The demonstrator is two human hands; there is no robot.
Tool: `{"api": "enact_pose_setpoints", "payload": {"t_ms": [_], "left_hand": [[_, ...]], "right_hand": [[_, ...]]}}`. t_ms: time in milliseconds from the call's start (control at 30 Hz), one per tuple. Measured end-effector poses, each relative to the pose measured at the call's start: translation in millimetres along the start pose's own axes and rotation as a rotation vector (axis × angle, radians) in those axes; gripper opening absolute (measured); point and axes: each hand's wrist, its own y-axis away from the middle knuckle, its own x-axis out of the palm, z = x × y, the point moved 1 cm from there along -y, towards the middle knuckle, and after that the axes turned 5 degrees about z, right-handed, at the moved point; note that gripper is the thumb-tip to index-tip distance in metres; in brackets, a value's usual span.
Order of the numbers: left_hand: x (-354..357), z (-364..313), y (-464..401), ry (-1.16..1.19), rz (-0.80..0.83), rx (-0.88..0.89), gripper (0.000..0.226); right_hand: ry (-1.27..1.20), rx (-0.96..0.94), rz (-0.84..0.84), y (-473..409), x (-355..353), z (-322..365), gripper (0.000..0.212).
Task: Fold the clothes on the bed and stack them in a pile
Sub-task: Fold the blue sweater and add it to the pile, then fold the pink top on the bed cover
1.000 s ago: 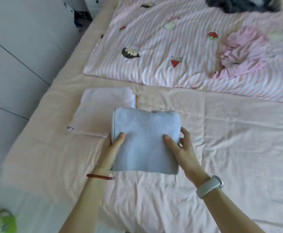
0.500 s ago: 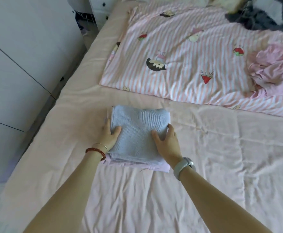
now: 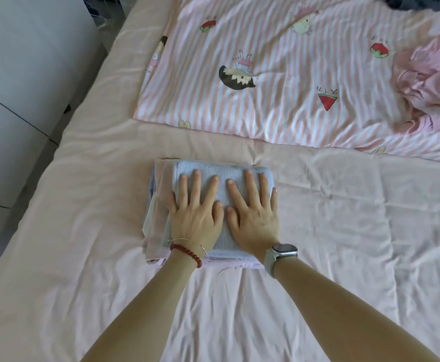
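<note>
Pale pink sheet point(image 3: 318, 231) covers the bed nearest the camera. On it lies the pile point(image 3: 159, 205), topped by a folded blue knit point(image 3: 223, 173); the left hand point(image 3: 194, 212) and right hand point(image 3: 253, 215) press it flat, fingers spread straight. Beyond, a striped quilt point(image 3: 279, 74) carries a crumpled pink garment point(image 3: 430, 77).

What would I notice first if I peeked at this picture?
Two hands, the left hand and right hand, pressing flat, side by side, on a folded blue knit that tops a small pile in the middle of the pink bed sheet. Behind lies a striped quilt with cartoon pictures, and a crumpled pink garment sits on it at the right.
</note>
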Motion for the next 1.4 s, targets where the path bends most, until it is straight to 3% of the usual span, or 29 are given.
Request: {"api": "enact_pose_setpoints", "payload": {"t_ms": [167,267,400,500,667,767,900,1067,1267,1400], "left_hand": [[24,15,-9,-0.016,0.039,-0.029,0.055],[23,13,-9,-0.034,0.055,-0.041,0.051],[-4,9,-11,-0.054,0.097,-0.022,0.051],[-39,3,-11,-0.034,0.113,-0.068,0.052],[-111,-47,31,0.128,-0.265,-0.054,0.041],[-119,-93,74,0.209,-0.274,-0.061,0.038],[-103,-165,132,0.279,-0.001,-0.043,0.040],[-68,-271,194,0.080,0.252,0.173,0.041],[-17,-449,275,0.046,0.341,0.402,0.042],[25,-589,328,0.089,0.430,0.514,0.041]], "right_hand": [[0.047,-0.019,0.018,-8,24,-2,0.056],[0.060,-0.013,0.109,-8,23,-4,0.057],[-0.029,-0.064,0.154,-8,-9,-2,0.058],[-0.182,-0.099,0.096,2,-47,2,0.054],[-0.370,0.070,-0.150,57,-116,-16,0.038],[-0.347,0.193,-0.159,115,-146,-49,0.034],[-0.381,0.386,-0.174,212,-182,-110,0.030],[-0.432,0.658,-0.209,355,-215,-207,0.028],[-0.562,0.949,-0.233,534,-253,-340,0.029],[-0.526,1.075,-0.230,639,-282,-422,0.031]]}}
